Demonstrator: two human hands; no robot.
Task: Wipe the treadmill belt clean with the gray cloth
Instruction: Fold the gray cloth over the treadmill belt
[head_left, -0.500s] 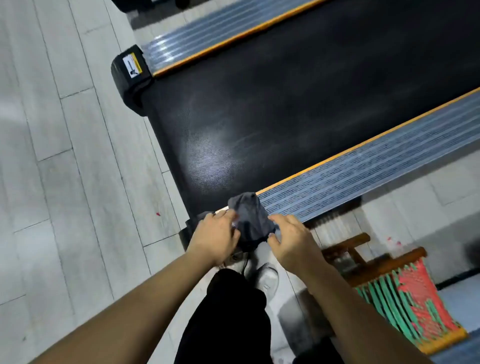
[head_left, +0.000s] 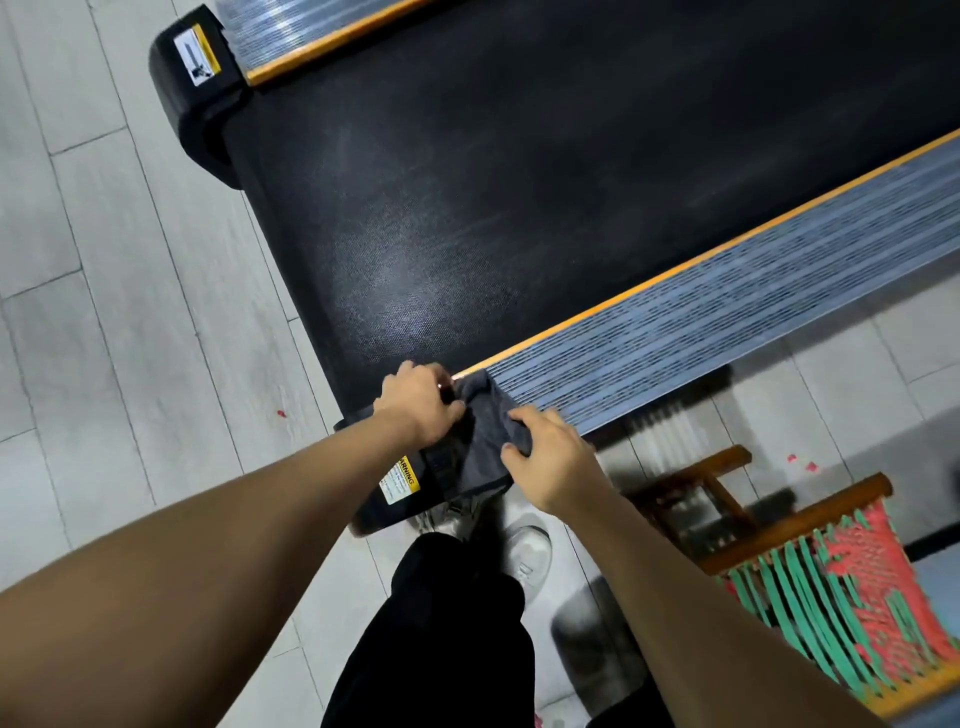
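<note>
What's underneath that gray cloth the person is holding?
The gray cloth drapes over the treadmill's black rear corner cap, beside its yellow warning sticker. Both hands, left hand and right hand, grip it. The cap's top is covered.

Head camera looks steeply down, close over treadmill belt.

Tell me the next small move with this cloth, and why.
Probably slide the gray cloth forward onto the treadmill belt. Both the left hand and right hand grip it at the rear corner, barely touching the belt.
</note>
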